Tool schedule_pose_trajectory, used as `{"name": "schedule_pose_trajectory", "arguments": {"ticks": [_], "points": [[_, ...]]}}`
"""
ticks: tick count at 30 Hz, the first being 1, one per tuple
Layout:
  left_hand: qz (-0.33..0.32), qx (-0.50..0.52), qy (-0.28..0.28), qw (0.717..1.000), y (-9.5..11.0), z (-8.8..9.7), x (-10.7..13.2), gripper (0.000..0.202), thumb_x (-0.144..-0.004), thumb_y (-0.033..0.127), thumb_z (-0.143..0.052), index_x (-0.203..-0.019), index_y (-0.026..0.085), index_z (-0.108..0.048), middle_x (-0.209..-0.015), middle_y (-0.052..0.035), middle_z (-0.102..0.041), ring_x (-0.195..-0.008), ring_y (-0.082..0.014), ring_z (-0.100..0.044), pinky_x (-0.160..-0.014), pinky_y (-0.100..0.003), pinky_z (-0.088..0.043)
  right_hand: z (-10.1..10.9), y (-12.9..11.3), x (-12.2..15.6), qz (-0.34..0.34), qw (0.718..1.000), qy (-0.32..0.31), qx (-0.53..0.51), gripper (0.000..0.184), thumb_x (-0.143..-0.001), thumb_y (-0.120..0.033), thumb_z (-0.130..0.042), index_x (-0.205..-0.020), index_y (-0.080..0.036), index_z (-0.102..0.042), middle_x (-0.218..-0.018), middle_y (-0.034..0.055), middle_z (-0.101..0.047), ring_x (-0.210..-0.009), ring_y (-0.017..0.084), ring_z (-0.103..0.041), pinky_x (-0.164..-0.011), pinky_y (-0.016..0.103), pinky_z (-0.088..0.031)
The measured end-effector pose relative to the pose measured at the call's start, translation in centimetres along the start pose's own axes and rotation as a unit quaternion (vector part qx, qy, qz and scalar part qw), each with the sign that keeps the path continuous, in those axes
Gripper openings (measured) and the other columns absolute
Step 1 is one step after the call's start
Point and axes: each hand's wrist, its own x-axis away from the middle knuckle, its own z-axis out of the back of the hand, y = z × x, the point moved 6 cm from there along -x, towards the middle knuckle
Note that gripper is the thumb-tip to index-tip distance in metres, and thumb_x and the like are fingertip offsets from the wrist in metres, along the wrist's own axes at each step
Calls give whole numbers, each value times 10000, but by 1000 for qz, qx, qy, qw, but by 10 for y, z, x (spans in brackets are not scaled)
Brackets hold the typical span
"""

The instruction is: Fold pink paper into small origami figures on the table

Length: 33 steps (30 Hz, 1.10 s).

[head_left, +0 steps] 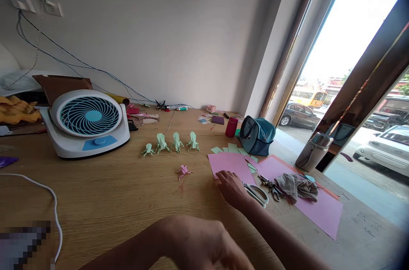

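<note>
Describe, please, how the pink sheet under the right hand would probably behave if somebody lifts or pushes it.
The pink sheet looks thin and flat, so it would probably bend when lifted by one corner. It seems light and may slide easily on the smooth-looking table, though the right hand over its near edge might hold it back.

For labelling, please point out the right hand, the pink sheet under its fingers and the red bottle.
Right hand [231, 186], head view: its back.
Pink sheet [230, 162], head view: its upper surface.
Red bottle [231, 127], head view: its side.

Two bare forearms [271, 229], two bare hands [231, 188]
</note>
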Motion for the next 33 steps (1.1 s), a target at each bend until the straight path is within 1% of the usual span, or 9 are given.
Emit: {"name": "schedule_pose_trajectory", "arguments": {"ticks": [1,5,8,15,20,23,27,31,33], "points": [[1,7,-34,999,-3,2,-10,299,-850,266,-660,-1147,272,-701,-1038,18,-748,-953,-183,-711,-826,-251,-561,-2,0,-8,-1,1000,-14,19,220,-947,-204,-557,-1156,-168,-616,-1163,98,-637,-1053,235,-606,-931,431,-482],[80,1,76,994,-44,17,-26,308,-833,140,-583,-1093,205,-734,-1059,-43,-753,-997,-198,-698,-859,-261,-536,-11,1,-32,-18,996,-54,71,301,-951,-330,-595,-1199,-161,-597,-1211,93,-616,-1016,219,-635,-862,428,-544],[64,-38,148,986,-70,14,-17,261,-829,131,-573,-1010,184,-754,-962,-52,-755,-894,-180,-698,-796,-247,-532,-16,3,-39,-35,994,-58,82,303,-951,-319,-595,-1208,-159,-594,-1221,102,-612,-1023,222,-633,-867,424,-544],[41,-38,204,977,-87,8,-12,212,-882,154,-537,-912,180,-745,-850,-38,-729,-791,-145,-667,-722,-218,-503,-14,18,-38,-83,996,3,21,263,-957,-328,-586,-1159,-163,-612,-1156,80,-637,-965,199,-645,-831,403,-553],[62,-63,359,929,-100,28,-3,209,-896,127,-492,-902,183,-693,-837,-37,-682,-775,-139,-625,-707,-232,-476,8,24,-26,-91,990,80,-77,150,-940,-154,-502,-927,-160,-652,-892,48,-687,-780,169,-638,-699,297,-505],[32,-100,434,895,-99,40,8,249,-909,112,-456,-1055,209,-633,-979,-54,-630,-828,-142,-600,-738,-251,-489,27,30,-12,-92,977,125,-145,189,-884,-124,-466,-857,-193,-639,-795,30,-695,-682,159,-617,-625,250,-455],[19,-141,487,862,-100,50,19,488,-896,82,-451,-1338,289,-433,-1293,-89,-493,-991,-162,-585,-760,-268,-522,46,42,19,-113,954,172,-218,193,-924,-220,-434,-869,-195,-616,-739,20,-678,-650,157,-619,-588,227,-464],[51,-129,500,855,-112,53,20,672,-882,96,-488,-1461,355,-268,-1514,-93,-297,-1093,-194,-577,-736,-277,-558,50,39,55,-117,933,203,-272,202,-944,-274,-455,-837,-193,-607,-695,9,-633,-613,157,-596,-553,229,-455],[67,-115,498,857,-119,52,19,707,-883,115,-506,-1485,359,-229,-1548,-99,-261,-1119,-213,-580,-751,-295,-575,51,28,69,-81,930,215,-286,164,-940,-250,-480,-853,-202,-611,-669,-7,-606,-589,148,-571,-552,228,-443]]}}
